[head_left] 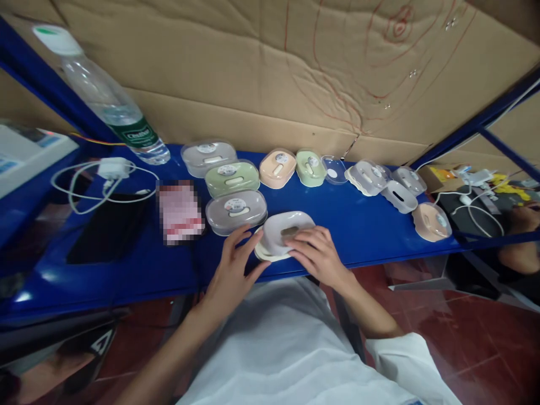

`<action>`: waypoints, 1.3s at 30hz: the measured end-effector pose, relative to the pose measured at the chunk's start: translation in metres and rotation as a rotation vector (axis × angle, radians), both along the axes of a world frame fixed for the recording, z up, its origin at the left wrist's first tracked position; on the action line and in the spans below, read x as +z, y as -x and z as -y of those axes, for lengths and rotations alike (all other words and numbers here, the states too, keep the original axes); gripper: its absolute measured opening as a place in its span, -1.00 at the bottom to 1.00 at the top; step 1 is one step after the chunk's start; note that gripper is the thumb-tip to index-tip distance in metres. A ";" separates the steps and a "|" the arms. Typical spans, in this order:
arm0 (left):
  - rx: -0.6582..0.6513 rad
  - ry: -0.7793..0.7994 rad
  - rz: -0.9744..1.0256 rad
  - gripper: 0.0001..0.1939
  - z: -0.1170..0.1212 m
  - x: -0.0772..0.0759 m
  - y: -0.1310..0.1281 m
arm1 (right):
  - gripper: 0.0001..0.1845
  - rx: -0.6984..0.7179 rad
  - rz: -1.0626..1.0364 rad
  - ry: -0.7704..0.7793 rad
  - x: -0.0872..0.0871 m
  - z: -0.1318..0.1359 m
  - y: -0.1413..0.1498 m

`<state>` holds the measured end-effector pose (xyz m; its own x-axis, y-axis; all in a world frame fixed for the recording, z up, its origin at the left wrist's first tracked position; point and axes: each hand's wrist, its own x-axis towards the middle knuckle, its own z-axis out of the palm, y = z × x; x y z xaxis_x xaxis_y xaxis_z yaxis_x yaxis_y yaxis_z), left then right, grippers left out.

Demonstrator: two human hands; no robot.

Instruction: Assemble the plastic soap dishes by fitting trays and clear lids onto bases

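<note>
At the blue table's front edge, a grey oval plastic soap box part (276,228) with a dark slot in its middle sits tilted over a cream-white base (274,257). My right hand (318,254) has its fingers bent over the right side of the grey part, gripping it near the slot. To the left, my left hand (236,261) spreads thumb and fingers apart around the base's left edge; whether it touches is hard to tell. Just behind my left fingers stands a closed grey soap box (237,212) with a clear lid and a round label.
Green (234,179), peach (277,169) and grey boxes line the back of the blue table (337,225). More grey parts and a peach box (431,222) stand right. A pixelated pink item (180,211), a water bottle (122,112) and a white charger cable (113,169) are left.
</note>
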<state>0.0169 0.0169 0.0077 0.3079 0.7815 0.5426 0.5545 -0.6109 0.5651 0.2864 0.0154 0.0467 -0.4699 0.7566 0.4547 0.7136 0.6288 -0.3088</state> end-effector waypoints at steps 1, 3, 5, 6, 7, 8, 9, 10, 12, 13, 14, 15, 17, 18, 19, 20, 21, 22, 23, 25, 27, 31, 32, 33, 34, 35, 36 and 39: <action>-0.011 -0.005 -0.019 -0.32 0.000 0.000 0.000 | -0.69 0.050 0.010 0.018 -0.002 0.001 0.007; -0.036 -0.024 -0.071 -0.40 -0.001 0.000 0.002 | -0.67 0.114 0.044 0.040 -0.004 0.002 0.018; -0.060 -0.048 -0.119 -0.49 -0.001 -0.001 0.004 | -0.62 0.141 0.096 0.042 -0.006 0.003 0.025; -0.068 -0.054 -0.136 -0.53 -0.001 -0.001 0.005 | -0.59 0.151 0.125 0.043 -0.006 0.005 0.027; -0.071 -0.055 -0.146 -0.57 -0.002 -0.001 0.005 | -0.56 0.161 0.150 0.047 -0.007 0.007 0.028; -0.072 -0.051 -0.151 -0.60 -0.002 -0.001 0.006 | -0.53 0.171 0.168 0.054 -0.007 0.009 0.028; -0.069 -0.046 -0.150 -0.63 -0.002 -0.001 0.006 | -0.51 0.180 0.177 0.063 -0.006 0.010 0.026; -0.065 -0.041 -0.148 -0.65 -0.003 0.000 0.005 | -0.51 0.189 0.176 0.070 -0.004 0.009 0.021; -0.049 -0.042 -0.148 -0.70 -0.003 0.001 0.004 | -0.54 0.179 0.159 0.066 0.002 0.000 0.006; -0.041 -0.047 -0.154 -0.72 -0.003 0.001 0.003 | -0.57 0.141 0.143 0.051 0.006 -0.010 -0.006; -0.036 -0.050 -0.163 -0.74 -0.003 0.002 0.002 | -0.58 0.077 0.128 0.034 0.010 -0.024 -0.019; -0.033 -0.049 -0.173 -0.74 -0.002 0.002 0.002 | -0.58 -0.026 0.110 0.014 0.013 -0.040 -0.033; -0.035 -0.036 -0.184 -0.74 -0.002 0.003 0.001 | -0.55 -0.288 0.102 0.004 0.014 -0.079 -0.063; -0.038 -0.024 -0.184 -0.74 -0.001 0.004 0.001 | -0.53 -0.417 0.108 0.004 0.013 -0.099 -0.077; -0.041 -0.011 -0.181 -0.74 -0.001 0.004 0.001 | -0.52 -0.515 0.099 0.026 0.011 -0.118 -0.090; -0.043 0.000 -0.177 -0.73 -0.001 0.004 0.001 | -0.54 -0.576 0.045 0.060 0.007 -0.135 -0.101; -0.042 0.011 -0.174 -0.72 -0.001 0.004 0.001 | -0.60 -0.609 -0.030 0.098 0.004 -0.148 -0.111; -0.041 0.020 -0.172 -0.71 0.000 0.005 0.001 | -0.65 -0.618 -0.107 0.132 0.002 -0.157 -0.120; -0.040 0.025 -0.170 -0.70 0.000 0.005 0.001 | -0.66 -0.612 -0.192 0.154 0.001 -0.162 -0.129; -0.036 0.028 -0.166 -0.70 0.001 0.004 0.002 | -0.56 -0.601 -0.324 0.144 0.002 -0.156 -0.144; -0.025 0.032 -0.156 -0.70 0.001 0.004 0.002 | -0.49 -0.584 -0.482 0.105 0.006 -0.133 -0.154; -0.014 0.080 -0.114 -0.59 0.002 0.002 0.002 | -0.56 -0.379 -0.997 0.295 0.004 -0.066 -0.136; -0.020 0.092 -0.104 -0.55 0.002 0.002 0.002 | -0.56 -0.340 -1.042 0.392 0.001 -0.052 -0.124; -0.025 0.101 -0.095 -0.50 0.001 0.002 0.002 | -0.54 -0.303 -1.037 0.504 -0.004 -0.041 -0.110; -0.027 0.103 -0.087 -0.45 0.001 0.002 0.002 | -0.53 -0.276 -1.009 0.594 -0.007 -0.034 -0.095; -0.027 0.104 -0.080 -0.42 0.001 0.002 0.002 | -0.52 -0.257 -0.977 0.654 -0.010 -0.030 -0.080; -0.027 0.102 -0.076 -0.39 0.001 0.003 0.002 | -0.51 -0.248 -0.945 0.683 -0.012 -0.029 -0.066; -0.042 0.104 -0.079 -0.37 0.001 0.003 0.003 | -0.45 -0.278 -0.832 0.598 -0.012 -0.035 -0.035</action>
<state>0.0141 0.0158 0.0107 0.3800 0.8179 0.4321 0.5748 -0.5747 0.5825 0.3215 0.0500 0.0347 0.0419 0.9966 0.0715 0.2307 0.0599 -0.9712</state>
